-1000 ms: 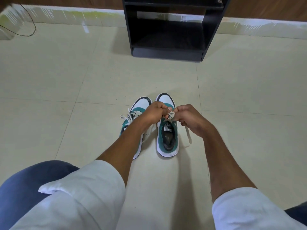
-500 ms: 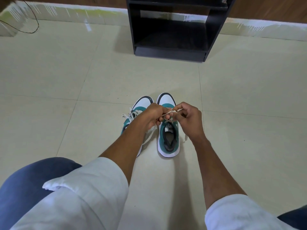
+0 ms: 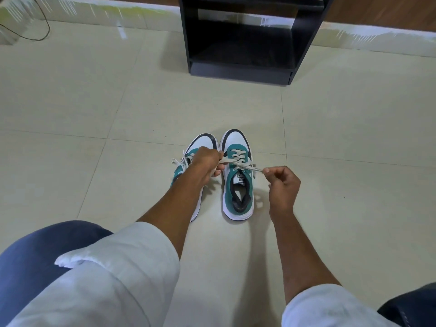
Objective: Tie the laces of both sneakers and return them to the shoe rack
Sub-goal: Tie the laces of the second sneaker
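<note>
Two white and teal sneakers stand side by side on the tiled floor, toes pointing away from me. The right sneaker [image 3: 237,185] shows its full top and white laces [image 3: 243,165]. My left hand [image 3: 205,162] grips one lace end to the left of it, above the left sneaker [image 3: 203,142], which my forearm mostly hides. My right hand [image 3: 282,182] pinches the other lace end to the right of the shoe. The lace runs taut between both hands across the tongue. The left sneaker's laces [image 3: 180,160] lie loose at its side.
A black shoe rack [image 3: 240,69] stands on the floor straight ahead, its lower shelf open toward me. A dark cable [image 3: 43,31] loops at the far left by the wall. My knees and white sleeves fill the bottom of the view.
My hands were close together over the right sneaker's laces; now they have pulled apart, left hand to the left and right hand to the right, drawing the lace tight.
</note>
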